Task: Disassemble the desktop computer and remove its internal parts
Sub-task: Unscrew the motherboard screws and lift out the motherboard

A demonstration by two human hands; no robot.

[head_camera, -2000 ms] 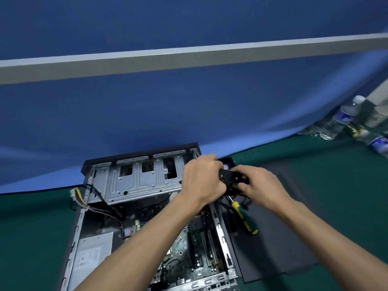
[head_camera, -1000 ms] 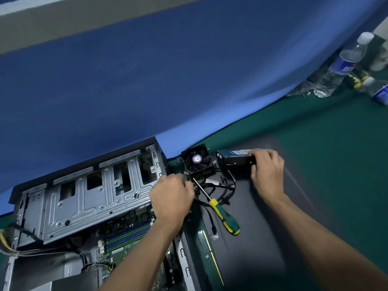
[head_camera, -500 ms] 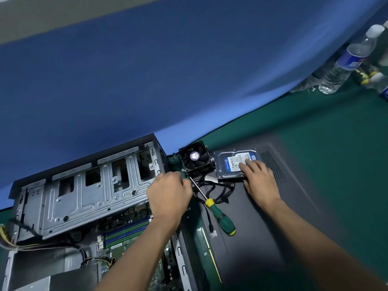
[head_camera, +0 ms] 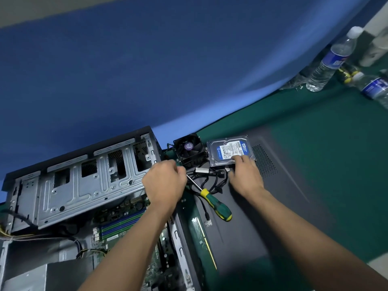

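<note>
My right hand [head_camera: 246, 178] lies flat, fingers straight and relaxed, with the fingertips [head_camera: 241, 159] resting on the near edge of the drive [head_camera: 230, 151]. The drive sits label up on the dark panel [head_camera: 294, 185] that covers part of the green counter [head_camera: 336, 127]. Just left of the drive, touching or nearly so, I note the fan [head_camera: 188, 147] on its heatsink, also at the far edge of the panel.

My left hand [head_camera: 164, 183] is curled, knuckles toward the camera; I cannot tell whether it pinches anything, as the fingers are hidden behind the hand. It hovers at the right rim of the case [head_camera: 84, 181], near the tip of the screwdriver [head_camera: 212, 200].

The screwdriver lies on the panel between my two hands, green and yellow handle toward me, shaft across a bundle of black cables [head_camera: 212, 177] that lies just in front of the fan and drive.

The case lies open on the counter to the left. I see its metal drive cage at the far end, the board [head_camera: 123, 223] with blue and green slots below it, and loose wires at the left edge.

Two bottles [head_camera: 329, 59] stand well apart at the far right of the counter, against a blue backdrop [head_camera: 168, 70].
</note>
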